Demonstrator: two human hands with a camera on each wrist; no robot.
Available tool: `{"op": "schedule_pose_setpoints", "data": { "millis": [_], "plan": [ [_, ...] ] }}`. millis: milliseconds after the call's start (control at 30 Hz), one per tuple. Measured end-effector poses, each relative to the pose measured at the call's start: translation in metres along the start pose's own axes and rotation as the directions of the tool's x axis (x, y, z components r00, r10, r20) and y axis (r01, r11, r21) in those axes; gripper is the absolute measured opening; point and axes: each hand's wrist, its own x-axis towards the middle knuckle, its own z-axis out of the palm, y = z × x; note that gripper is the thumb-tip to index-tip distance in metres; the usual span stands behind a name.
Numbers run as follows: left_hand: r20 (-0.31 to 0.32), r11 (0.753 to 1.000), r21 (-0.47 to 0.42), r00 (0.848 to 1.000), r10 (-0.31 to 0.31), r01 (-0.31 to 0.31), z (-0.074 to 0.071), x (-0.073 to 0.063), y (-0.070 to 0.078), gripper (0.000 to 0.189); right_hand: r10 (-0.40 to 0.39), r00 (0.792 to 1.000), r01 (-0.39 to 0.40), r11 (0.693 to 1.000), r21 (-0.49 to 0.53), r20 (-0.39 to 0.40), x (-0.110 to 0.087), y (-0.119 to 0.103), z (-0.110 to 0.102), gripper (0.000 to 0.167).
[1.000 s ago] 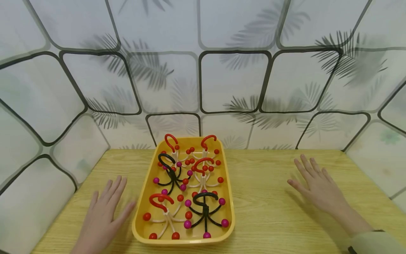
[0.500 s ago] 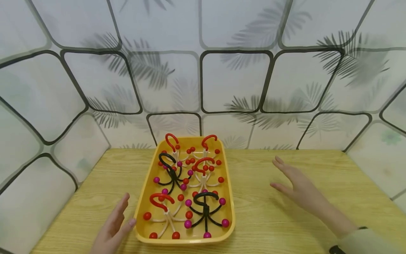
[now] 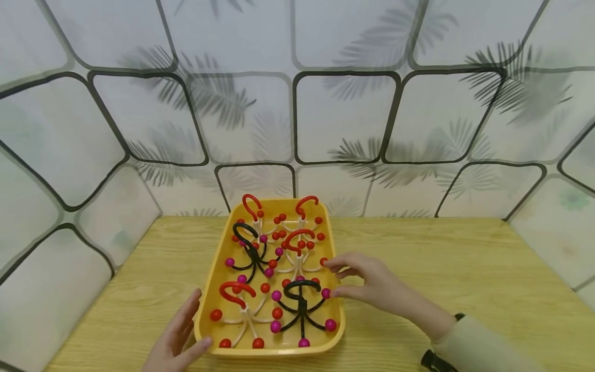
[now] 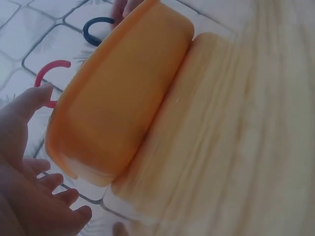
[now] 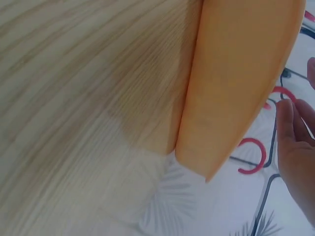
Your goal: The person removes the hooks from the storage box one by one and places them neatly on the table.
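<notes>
A yellow plastic tray stands on the table, holding several spider-like pieces with hooked tops and ball-tipped legs. Some have red hooks, white legs and red balls, such as the front left piece. Two are black with magenta balls, including the front right one. My left hand is beside the tray's front left corner, thumb right at the rim, fingers extended along the outside. My right hand reaches over the right rim, thumb and fingers apart, fingertips close to the outer balls. In the right wrist view this hand overlaps a red hook.
The wood-grain table extends on both sides of the tray. Behind it rises a pale backdrop with black outlines and leaf prints, which also closes in the left and right sides. A dark band circles the right wrist.
My right hand has moved left from the table's right side to the tray's right rim. My left hand has shifted right to the front left corner. The tray's contents look unchanged.
</notes>
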Motion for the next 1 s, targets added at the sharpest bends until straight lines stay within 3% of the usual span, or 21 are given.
{"op": "schedule_pose_setpoints", "data": {
  "millis": [133,300,400,700,1000],
  "plan": [
    [0.025,0.999,-0.034,0.999,0.029,-0.028,0.002,0.0,-0.005,0.09,0.062,0.995,-0.065,0.997,0.032,0.08,0.013,-0.002,0.012,0.038],
    [0.039,0.978,-0.118,0.984,0.175,-0.169,0.005,0.001,-0.013,0.087,0.167,0.971,-0.171,0.985,0.009,0.17,0.026,-0.003,0.021,0.027],
    [0.045,0.963,-0.166,0.974,0.221,-0.211,0.005,0.001,-0.016,0.086,0.196,0.958,-0.199,0.98,-0.006,0.21,0.03,-0.003,0.026,0.021],
    [0.071,0.963,-0.159,0.97,0.231,-0.218,0.002,0.0,-0.015,0.089,0.265,0.939,-0.236,0.96,-0.149,0.221,0.032,-0.009,0.038,0.024],
    [0.065,0.967,-0.164,0.976,0.209,-0.196,0.003,0.001,-0.015,0.088,0.253,0.948,-0.22,0.959,-0.178,0.192,0.029,-0.013,0.041,0.016]
  ]
}}
